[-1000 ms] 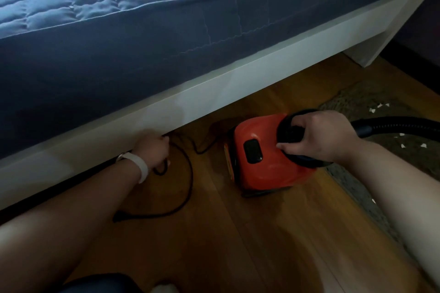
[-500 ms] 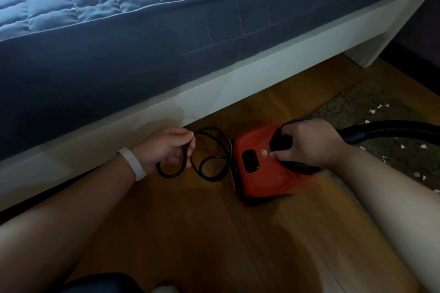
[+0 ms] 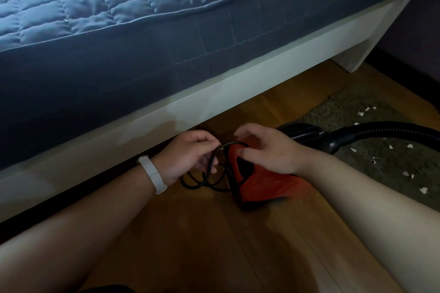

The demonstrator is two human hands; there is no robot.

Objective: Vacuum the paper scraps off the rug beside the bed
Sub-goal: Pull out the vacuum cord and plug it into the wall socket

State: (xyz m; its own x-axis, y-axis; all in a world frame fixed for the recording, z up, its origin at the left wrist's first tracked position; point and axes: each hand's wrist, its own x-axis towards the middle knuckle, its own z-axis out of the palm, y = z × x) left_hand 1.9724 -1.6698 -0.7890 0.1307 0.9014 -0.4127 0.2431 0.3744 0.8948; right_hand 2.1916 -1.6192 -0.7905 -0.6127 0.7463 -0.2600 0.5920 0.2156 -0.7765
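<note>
A small red canister vacuum (image 3: pixel 264 187) sits on the wooden floor just in front of the bed. Its black hose (image 3: pixel 371 132) runs off to the right over the grey-brown rug (image 3: pixel 371 166), where several white paper scraps (image 3: pixel 407 173) lie scattered. My left hand (image 3: pixel 190 156) grips loops of the black power cord (image 3: pixel 209 177) beside the vacuum's left end. My right hand (image 3: pixel 266 150) is over the vacuum's top with curled fingers touching the cord loop; whether it grips the cord is unclear.
The white bed frame (image 3: pixel 214 100) with a blue quilted mattress (image 3: pixel 119 7) fills the upper view, with a dark gap beneath it. A bed leg (image 3: pixel 354 59) stands at the right. Wooden floor (image 3: pixel 214 245) lies between my forearms.
My left hand pulled the cord out from under the bed and gathered it into loops by the vacuum. My right hand left the vacuum's handle and moved left to the cord.
</note>
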